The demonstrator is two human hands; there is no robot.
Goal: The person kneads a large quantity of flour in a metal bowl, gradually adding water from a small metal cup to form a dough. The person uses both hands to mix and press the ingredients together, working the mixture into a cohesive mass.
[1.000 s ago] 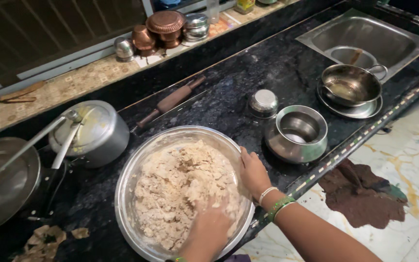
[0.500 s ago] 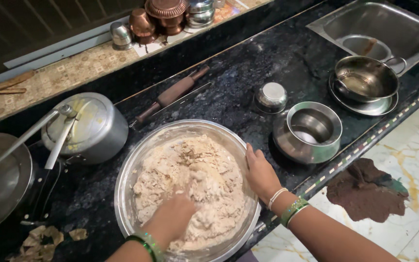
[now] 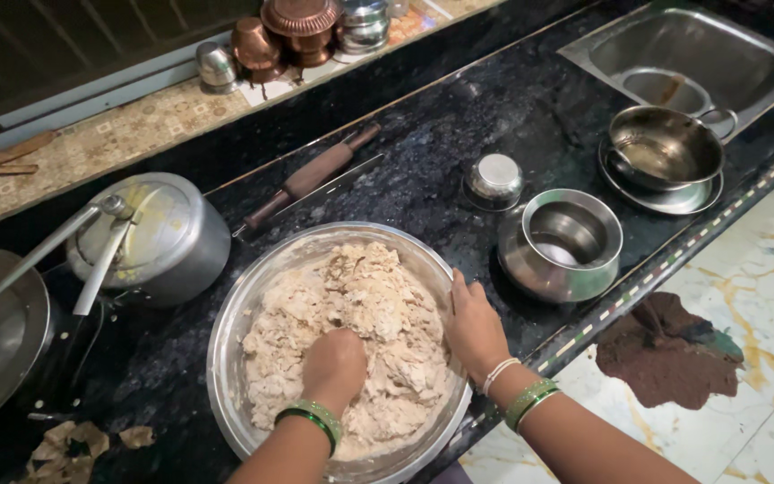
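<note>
Now sunk deeper mid-bowl, left hand (image 3: 335, 363), fingers curled into shaggy dough (image 3: 360, 323); right hand (image 3: 474, 327) flat against steel bowl (image 3: 226, 358) rim, bracing.

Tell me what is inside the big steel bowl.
The bowl holds crumbly pale dough. The left hand presses into it as a fist; the right hand rests on the rim. The bowl's bottom and the left fingers are covered.

A wide steel bowl (image 3: 226, 358) of crumbly pale dough (image 3: 360, 314) sits on the black stone counter (image 3: 459, 116); a wooden rolling pin (image 3: 311, 175) lies behind it, a round steel pot (image 3: 562, 244) to its right.
</note>
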